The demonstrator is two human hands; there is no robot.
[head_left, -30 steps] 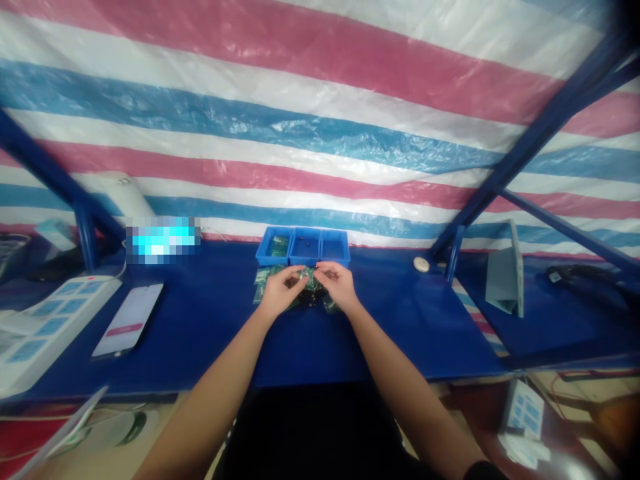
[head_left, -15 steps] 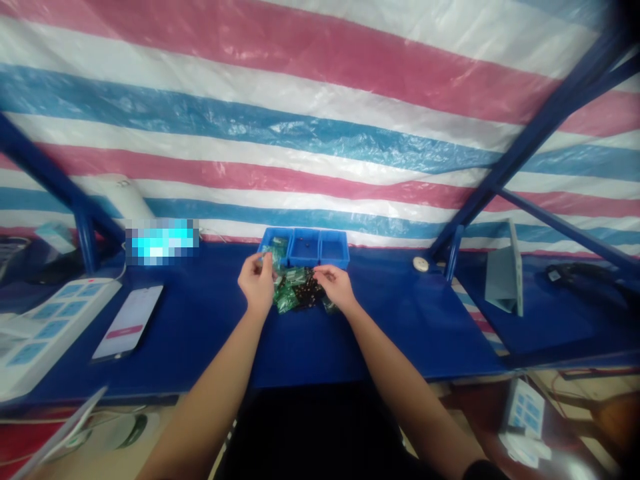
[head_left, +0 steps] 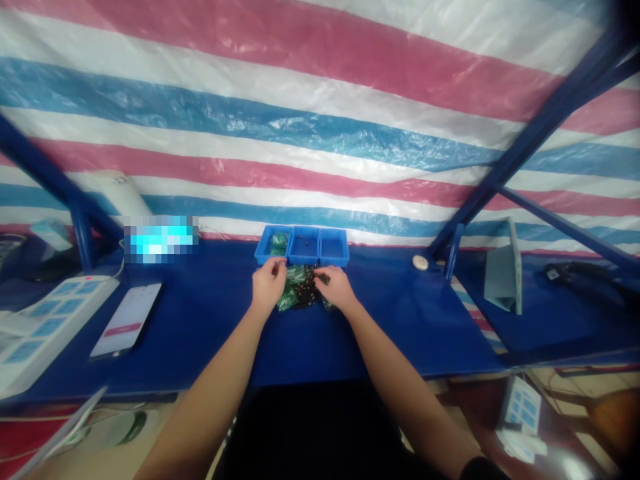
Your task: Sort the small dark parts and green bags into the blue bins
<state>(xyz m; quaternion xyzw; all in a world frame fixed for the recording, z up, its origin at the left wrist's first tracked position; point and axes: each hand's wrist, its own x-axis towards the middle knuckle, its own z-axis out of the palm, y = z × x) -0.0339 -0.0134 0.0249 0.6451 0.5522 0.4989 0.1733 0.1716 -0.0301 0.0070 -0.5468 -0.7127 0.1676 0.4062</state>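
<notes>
My left hand (head_left: 269,285) is at the left edge of a loose pile, just in front of the left blue bin. Its fingers are curled, with thumb and forefinger close together; anything between the tips is too small to make out. Green see-through packets (head_left: 287,298) and small dark parts (head_left: 305,293) with coppery specks make up the pile. From the right, my right hand (head_left: 338,288) reaches into it, fingers bent and closed at the dark parts; what they pinch is hidden. More green packets (head_left: 279,242) lie in the left blue bin (head_left: 259,256).
Beside the left bin stand a middle blue bin (head_left: 311,256), holding a few tiny dark bits, and a right blue bin (head_left: 334,249). A phone (head_left: 127,320) and a white power strip (head_left: 63,327) lie at left. A round pale disc (head_left: 420,263) sits at back right.
My left hand has moved right and slightly down, away from the left bin to the pile. The green packet by its fingers no longer shows there. My right hand stays at the pile.
</notes>
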